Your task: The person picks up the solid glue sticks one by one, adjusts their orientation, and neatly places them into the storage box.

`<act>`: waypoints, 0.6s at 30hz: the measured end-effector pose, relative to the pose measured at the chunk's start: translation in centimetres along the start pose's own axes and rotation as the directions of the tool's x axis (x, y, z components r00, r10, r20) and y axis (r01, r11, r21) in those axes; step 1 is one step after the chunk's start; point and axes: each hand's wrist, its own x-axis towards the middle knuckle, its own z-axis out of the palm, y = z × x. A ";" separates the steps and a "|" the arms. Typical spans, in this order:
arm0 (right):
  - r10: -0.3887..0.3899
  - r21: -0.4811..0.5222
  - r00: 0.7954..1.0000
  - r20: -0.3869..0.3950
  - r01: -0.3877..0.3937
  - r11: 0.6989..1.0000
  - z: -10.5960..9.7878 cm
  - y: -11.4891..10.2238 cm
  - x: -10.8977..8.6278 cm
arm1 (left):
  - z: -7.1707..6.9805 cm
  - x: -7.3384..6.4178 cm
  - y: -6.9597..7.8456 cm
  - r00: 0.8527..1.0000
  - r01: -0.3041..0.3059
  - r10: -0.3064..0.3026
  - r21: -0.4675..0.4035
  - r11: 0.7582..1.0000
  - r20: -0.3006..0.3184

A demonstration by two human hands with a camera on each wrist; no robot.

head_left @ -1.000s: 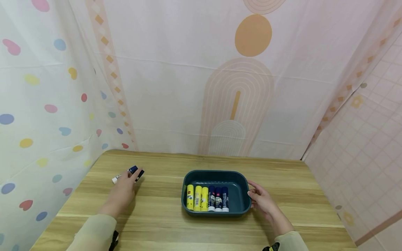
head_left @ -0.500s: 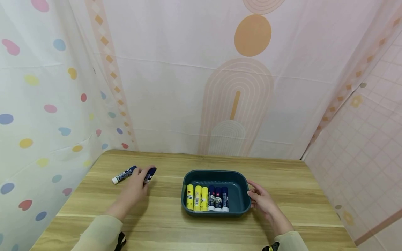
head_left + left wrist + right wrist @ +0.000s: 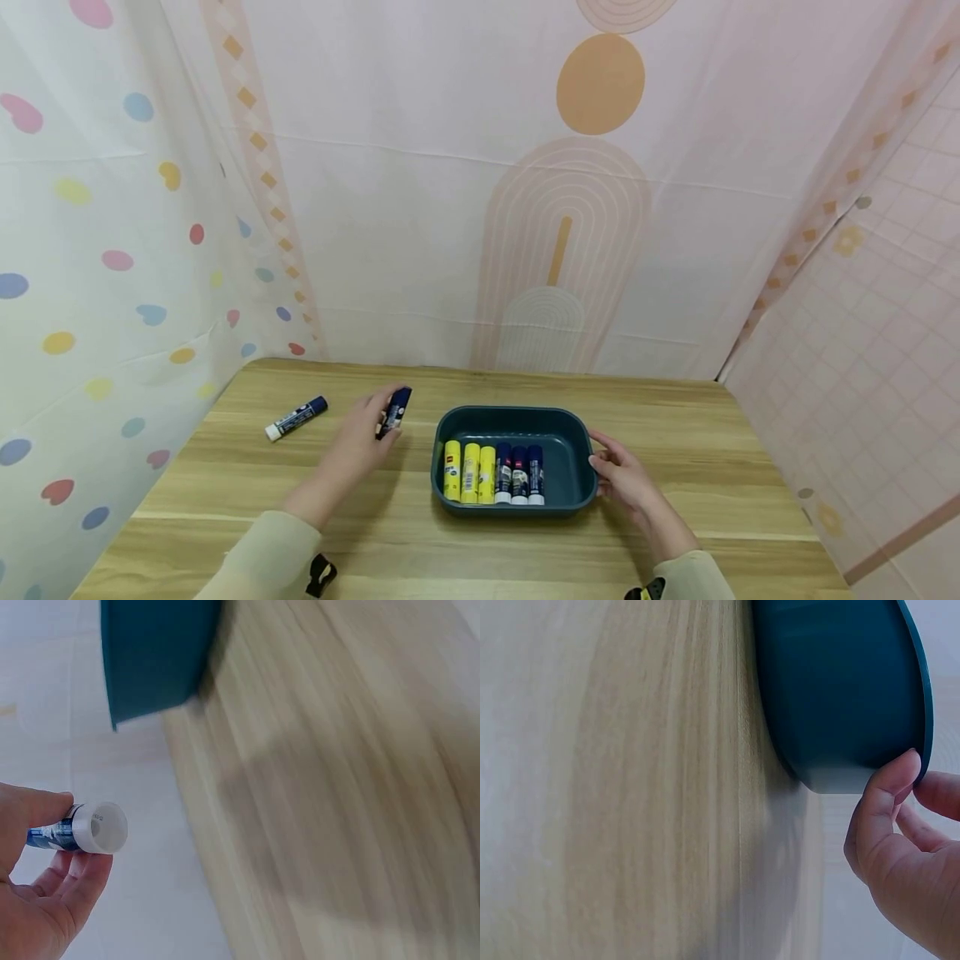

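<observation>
My left hand (image 3: 358, 440) holds a dark blue glue stick (image 3: 395, 410) between thumb and fingers, raised over the table left of a teal tray (image 3: 567, 471). In the left wrist view the white end of that glue stick (image 3: 103, 828) faces the camera. At the tray's right end, my right hand (image 3: 628, 479) pinches the rim, as the right wrist view also shows with thumb and fingers at the tray's edge (image 3: 928, 712). Inside the tray, yellow glue sticks (image 3: 469, 472) and dark blue glue sticks (image 3: 519, 475) stand side by side in one row, leaving its right part bare.
Another dark blue glue stick (image 3: 297, 418) with a white end lies on the wooden table (image 3: 420, 554) at the left. Patterned curtains (image 3: 405, 250) hang behind the table and on both sides.
My left hand has lifted one blue glue stick from beside the other and carried it right, toward the tray. The right hand stays on the tray's rim.
</observation>
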 end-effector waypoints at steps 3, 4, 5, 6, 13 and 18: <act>-0.001 0.002 1.000 0.000 0.001 1.000 0.0 -0.1 -0.1 | 0.2 0.3 1.0 1.000 0.015 -0.015 -0.016 1.000 0.020; -0.001 0.001 1.000 -0.003 0.001 1.000 0.0 -0.1 -0.1 | 0.3 0.4 1.3 0.999 0.021 -0.020 -0.021 1.000 0.026; -0.001 -0.001 1.000 -0.002 0.001 1.000 0.0 -0.1 -0.1 | 0.5 0.5 1.7 0.999 0.031 -0.030 -0.026 0.999 0.030; 0.000 -0.003 1.000 -0.002 0.000 1.000 0.1 -0.1 -0.1 | 0.6 0.6 2.0 0.999 0.037 -0.036 -0.031 0.999 0.034; 0.003 -0.010 1.000 -0.001 -0.003 1.000 0.1 -0.2 -0.1 | 2.0 1.2 4.9 0.998 0.062 -0.060 -0.061 0.996 0.034; 0.003 -0.015 1.000 0.001 -0.003 1.000 0.1 -0.2 -0.2 | 3.4 1.3 7.5 0.993 0.102 -0.097 -0.067 0.993 0.073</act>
